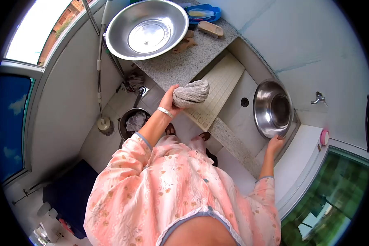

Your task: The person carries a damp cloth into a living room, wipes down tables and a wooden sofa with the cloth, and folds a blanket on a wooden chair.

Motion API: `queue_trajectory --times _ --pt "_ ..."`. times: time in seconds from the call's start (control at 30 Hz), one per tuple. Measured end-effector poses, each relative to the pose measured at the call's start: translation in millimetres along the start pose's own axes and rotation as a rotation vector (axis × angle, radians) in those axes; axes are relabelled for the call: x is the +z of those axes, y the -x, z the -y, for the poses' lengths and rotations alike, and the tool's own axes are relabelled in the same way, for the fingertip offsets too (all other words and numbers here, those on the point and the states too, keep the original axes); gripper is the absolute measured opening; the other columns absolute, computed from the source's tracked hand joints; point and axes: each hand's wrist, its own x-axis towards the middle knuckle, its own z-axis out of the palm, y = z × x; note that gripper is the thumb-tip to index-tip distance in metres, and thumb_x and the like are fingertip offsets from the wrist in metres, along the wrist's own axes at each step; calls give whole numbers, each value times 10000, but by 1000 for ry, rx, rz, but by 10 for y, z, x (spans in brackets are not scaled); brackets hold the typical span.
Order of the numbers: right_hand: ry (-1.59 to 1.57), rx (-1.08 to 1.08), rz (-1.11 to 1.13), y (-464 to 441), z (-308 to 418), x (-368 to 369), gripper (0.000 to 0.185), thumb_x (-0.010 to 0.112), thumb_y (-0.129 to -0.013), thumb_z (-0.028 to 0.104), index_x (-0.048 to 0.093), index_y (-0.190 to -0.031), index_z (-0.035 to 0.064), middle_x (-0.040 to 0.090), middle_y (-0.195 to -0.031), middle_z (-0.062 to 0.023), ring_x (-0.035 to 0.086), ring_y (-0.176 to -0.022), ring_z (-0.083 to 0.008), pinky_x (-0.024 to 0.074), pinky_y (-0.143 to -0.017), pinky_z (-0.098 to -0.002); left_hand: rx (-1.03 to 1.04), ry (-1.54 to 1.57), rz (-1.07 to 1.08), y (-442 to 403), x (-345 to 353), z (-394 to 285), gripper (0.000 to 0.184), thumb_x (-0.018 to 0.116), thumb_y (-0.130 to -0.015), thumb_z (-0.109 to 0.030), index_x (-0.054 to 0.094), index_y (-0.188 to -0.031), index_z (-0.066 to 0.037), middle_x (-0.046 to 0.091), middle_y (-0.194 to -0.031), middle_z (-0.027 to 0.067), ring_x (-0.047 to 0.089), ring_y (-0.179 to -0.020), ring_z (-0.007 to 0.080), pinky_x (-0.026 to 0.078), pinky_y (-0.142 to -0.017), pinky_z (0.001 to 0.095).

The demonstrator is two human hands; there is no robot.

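Observation:
My left hand [169, 99] is closed around a bundled grey ribbed knit cloth [191, 94], held above the near edge of the washboard [221, 86]. Whether it is a garment or a towel I cannot tell. On the right, my right hand [276, 144] grips the near rim of a steel basin [263, 107]. That basin stands tilted in the sink [238, 108], close to its right wall, and its inside looks bare. A round dark drain shows in the sink floor between the washboard and the basin.
A larger steel basin [127, 26] rests on the granite counter [201, 45], near a scrubbing brush [210, 28] and a blue tray [211, 13]. A tap [318, 97] juts from the right wall. On the floor are a bucket with cloth [136, 122] and a toilet brush [105, 125].

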Motion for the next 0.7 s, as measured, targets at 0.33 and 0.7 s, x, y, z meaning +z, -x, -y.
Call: queue_trajectory --times 0.33,0.7 --pt "-1084 756 738 50 2546 710 446 457 -830 92 367 -1171 -182 543 -1125 -310 601 -1007 -399 554 -861 -377 177 231 28 663 -835 -626 239 550 -880 -307 599 -942 -81 646 -956 68 621 -920 234 509 -851 406" --pt "-1075 487 1400 368 4992 2272 443 444 -867 177 392 -1114 -187 547 -1097 -310 601 -969 -422 524 -908 -442 606 568 -216 1453 -1970 -754 326 559 -864 -312 575 -1036 -36 639 -1027 121 614 -972 290 507 -863 467"
